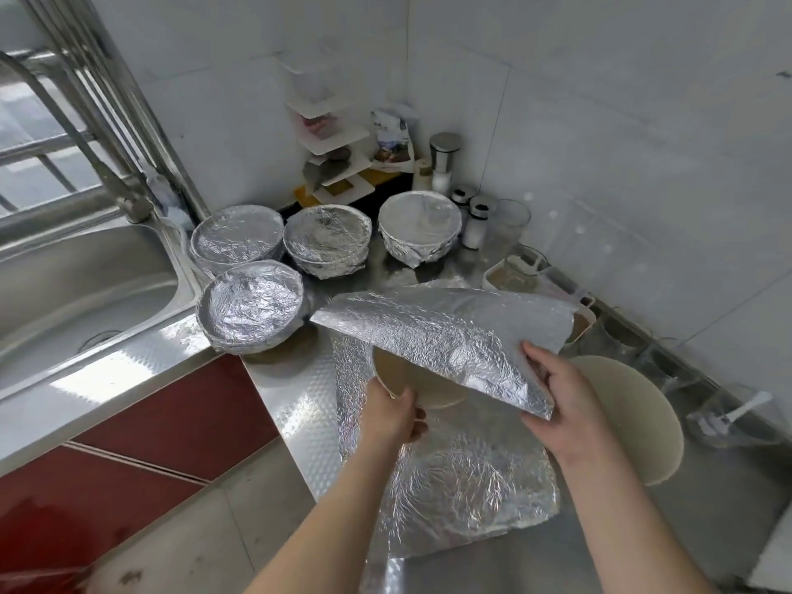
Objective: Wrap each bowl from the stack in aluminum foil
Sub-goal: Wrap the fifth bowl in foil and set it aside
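Observation:
My left hand grips the near rim of a beige bowl in the middle of the steel counter. My right hand pinches the edge of a lifted aluminum foil sheet that hangs over the bowl and hides most of it. More crinkled foil lies flat on the counter beneath my hands. Several foil-wrapped bowls stand behind: one near the sink, two at the back left and one further right. Another bare beige bowl sits at the right.
A steel sink with a tap lies at the left. In the tiled corner stand a white rack, jars and shakers. Plastic containers line the right wall. The counter edge drops to red cabinets.

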`<state>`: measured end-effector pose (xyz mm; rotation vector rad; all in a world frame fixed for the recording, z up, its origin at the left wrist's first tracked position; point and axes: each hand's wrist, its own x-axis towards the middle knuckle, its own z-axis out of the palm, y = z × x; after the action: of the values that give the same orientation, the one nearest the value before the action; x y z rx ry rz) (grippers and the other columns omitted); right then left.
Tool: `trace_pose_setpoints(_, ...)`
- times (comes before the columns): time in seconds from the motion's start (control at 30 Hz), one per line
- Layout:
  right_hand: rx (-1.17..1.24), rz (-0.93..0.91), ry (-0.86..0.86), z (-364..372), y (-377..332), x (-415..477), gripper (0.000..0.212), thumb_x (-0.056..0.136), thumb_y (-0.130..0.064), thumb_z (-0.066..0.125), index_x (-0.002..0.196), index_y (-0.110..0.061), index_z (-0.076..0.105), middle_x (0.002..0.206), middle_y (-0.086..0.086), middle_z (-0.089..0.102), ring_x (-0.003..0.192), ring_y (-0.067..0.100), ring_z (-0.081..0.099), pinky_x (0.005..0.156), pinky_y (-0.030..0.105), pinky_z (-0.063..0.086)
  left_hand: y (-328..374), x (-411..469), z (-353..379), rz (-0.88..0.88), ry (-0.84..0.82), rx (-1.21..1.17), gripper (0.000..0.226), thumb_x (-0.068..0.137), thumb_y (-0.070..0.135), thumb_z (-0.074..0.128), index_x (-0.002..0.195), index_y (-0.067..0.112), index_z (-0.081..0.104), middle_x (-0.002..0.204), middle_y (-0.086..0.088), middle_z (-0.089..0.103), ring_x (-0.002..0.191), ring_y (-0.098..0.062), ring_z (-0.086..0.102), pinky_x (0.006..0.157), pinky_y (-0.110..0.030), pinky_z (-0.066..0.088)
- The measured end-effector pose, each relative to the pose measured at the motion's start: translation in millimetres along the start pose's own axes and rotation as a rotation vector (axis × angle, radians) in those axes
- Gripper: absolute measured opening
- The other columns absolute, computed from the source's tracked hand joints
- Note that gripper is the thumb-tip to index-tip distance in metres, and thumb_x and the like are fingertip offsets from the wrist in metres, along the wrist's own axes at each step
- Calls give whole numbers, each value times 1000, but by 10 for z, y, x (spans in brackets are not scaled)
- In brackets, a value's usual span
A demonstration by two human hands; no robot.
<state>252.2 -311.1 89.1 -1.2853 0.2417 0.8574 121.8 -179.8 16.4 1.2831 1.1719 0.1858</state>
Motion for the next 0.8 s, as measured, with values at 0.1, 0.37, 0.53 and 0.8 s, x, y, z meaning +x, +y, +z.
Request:
trace_pose_setpoints(0.1, -14, 19, -108, -91, 51, 61, 15, 83, -31, 71, 82, -16, 70, 75, -5, 64, 73, 5, 60, 79, 32, 43, -6, 2, -65, 29, 71, -23, 34, 98, 8, 47, 130, 7, 35, 74, -18, 63, 49, -22, 62, 49, -33, 53)
trace_pose_setpoints(0.37, 20, 65, -301, -163, 410, 202, 20, 71, -21, 79, 76, -3, 71, 60, 2, 62, 49, 11, 61, 46, 18, 49, -373, -390, -487, -64, -13, -228, 24, 100, 8, 50, 121, 11, 40, 74, -19, 69, 59, -26, 68, 58, -35, 59)
trace_pose_setpoints(0.53, 42, 167, -249, -252, 556, 160, 24, 76, -5, 66, 97, 5, 62, 71, 9, 70, 55, 13, 68, 49, 21, 53, -520, -417, -911, -120, 56, -352, 29, 103, 20, 46, 130, 13, 52, 102, -16, 69, 84, -28, 68, 66, -37, 58)
trace_pose_setpoints(0.8, -105, 242, -160, -271, 519, 195, 33, 84, 11, 61, 102, -10, 43, 79, 16, 73, 57, 17, 69, 49, 26, 58, -398, -336, -1407, -36, 165, -458, 40, 86, 22, 73, 124, 17, 60, 104, -8, 69, 79, -19, 64, 64, -32, 57)
